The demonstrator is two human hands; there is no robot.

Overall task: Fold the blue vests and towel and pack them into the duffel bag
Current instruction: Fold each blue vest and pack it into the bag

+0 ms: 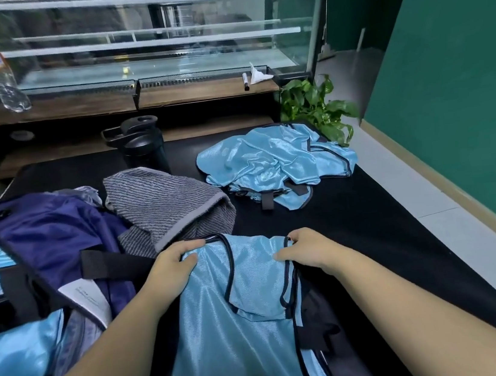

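Near the front edge of the black worktop [386,217] a light-blue vest [228,332] lay spread lengthwise toward the person, and both hands had hold of its far end. The left hand [173,262] gripped the left shoulder, its fingers [191,245] curled over the dark binding with the thumb pressed on the cloth; the right hand [305,248] pinched the right shoulder strap at its trim. Holding both shoulders at once looked like a way to keep the slippery fabric square — probably before drawing the top down into a fold. A dark-blue duffel bag [54,232] sat open at the left, just beside the vest, close enough that a folded piece could go across in one short move; light-blue cloth already showed at its near side, though whether that lay inside the bag I could not tell. A grey striped towel [167,204], still rumpled, rested against the bag's far right side, touching the vest's far edge. A loose heap of more vests [272,165] waited farther off to the right — unfolded. Between that heap and the held vest the worktop was bare, giving room to fold; the right edge dropped to a pale floor [455,239], so cloth should stay left of it. A black shaker bottle [143,144] stood beyond the towel.
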